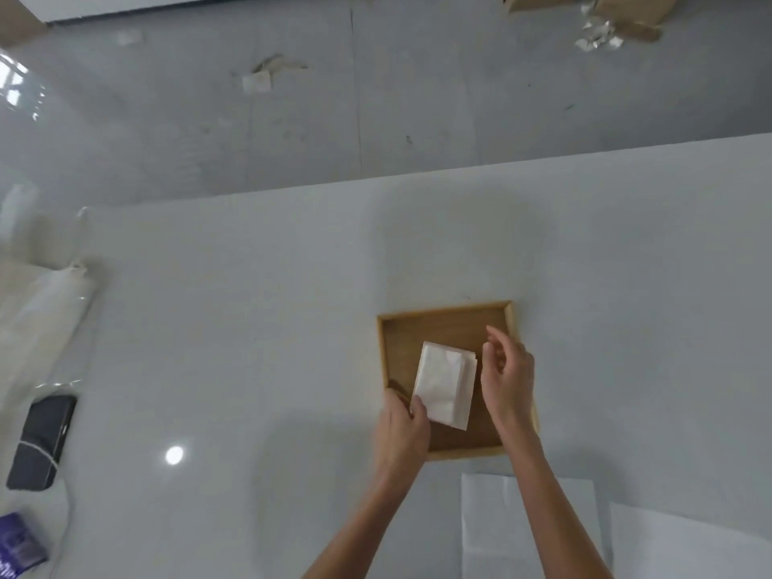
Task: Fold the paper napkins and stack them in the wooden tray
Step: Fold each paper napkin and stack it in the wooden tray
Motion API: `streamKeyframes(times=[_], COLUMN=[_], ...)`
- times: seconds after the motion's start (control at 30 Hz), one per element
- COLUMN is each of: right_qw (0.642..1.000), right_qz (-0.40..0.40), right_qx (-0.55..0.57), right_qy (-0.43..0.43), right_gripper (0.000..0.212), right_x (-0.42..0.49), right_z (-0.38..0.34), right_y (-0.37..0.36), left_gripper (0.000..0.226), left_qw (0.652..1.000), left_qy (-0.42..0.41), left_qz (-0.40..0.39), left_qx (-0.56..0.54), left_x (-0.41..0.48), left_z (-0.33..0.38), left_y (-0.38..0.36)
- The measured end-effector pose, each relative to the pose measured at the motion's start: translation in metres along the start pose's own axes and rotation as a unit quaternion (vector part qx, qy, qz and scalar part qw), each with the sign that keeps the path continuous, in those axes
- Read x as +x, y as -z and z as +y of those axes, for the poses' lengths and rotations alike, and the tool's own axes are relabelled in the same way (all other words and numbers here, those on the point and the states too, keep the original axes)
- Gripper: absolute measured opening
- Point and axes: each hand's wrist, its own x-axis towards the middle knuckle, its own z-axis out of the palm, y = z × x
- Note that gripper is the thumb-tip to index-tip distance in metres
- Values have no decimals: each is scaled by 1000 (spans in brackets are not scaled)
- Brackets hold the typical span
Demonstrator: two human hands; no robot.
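Stack of folded white paper napkins (443,382) set inside square wooden tray (445,323).
Its near corner is pinched by the left hand (403,428); the right hand (507,374) is held loosely open, empty, over the tray's right side. Paper judged light, limp: edges best taken gently.

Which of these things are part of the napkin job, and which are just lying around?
In the job: wooden tray, folded napkins in it, flat napkins on the table, left hand pinching the stack's corner, right hand beside it.
Lying about: dark gadget, purple packet, plastic bag, cardboard boxes and paper scraps on the floor.
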Motion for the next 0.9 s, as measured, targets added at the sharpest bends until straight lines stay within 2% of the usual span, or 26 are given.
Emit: streamKeyframes(times=[0.1, 0.17, 0.33, 0.43, 0.53, 0.67, 0.8, 0.9], right_qw=[996, 991, 982, 977, 970, 966, 960, 948], right_qz=[-11, -33, -88, -98, -117, -125, -102, -160], right_qx=[37, 40, 58, 113, 166, 192, 220, 228], right_qy=[-84, -125, -158, -150, -134, -117, -138, -153], right_gripper=[35, 40, 48, 50, 51, 52, 52, 61], right_x=[-21, -33, -48, -53, -59, -54, -52, -58], right_z=[-1, -1, -6, -10, -7, -2, 11, 16], right_y=[5, 6, 6, 8, 6, 2, 2, -1], left_gripper=[17, 17, 22, 25, 32, 31, 24, 34], left_qw=[994, 988, 978, 976, 979, 995, 995, 994], left_qy=[-62, -83, -115, -125, -132, -98, -84, -92], left_qz=[38, 36, 34, 64, 53, 9, 55, 43], left_qx=[85, 125, 170, 164, 143, 31, -27, -29], left_x=[0, 1, 3, 6, 9, 12, 16, 17], left_z=[3, 9, 13, 8, 6, 8, 5, 0], left_y=[-1, -4, -14, -19, -24, -29, -31, -32])
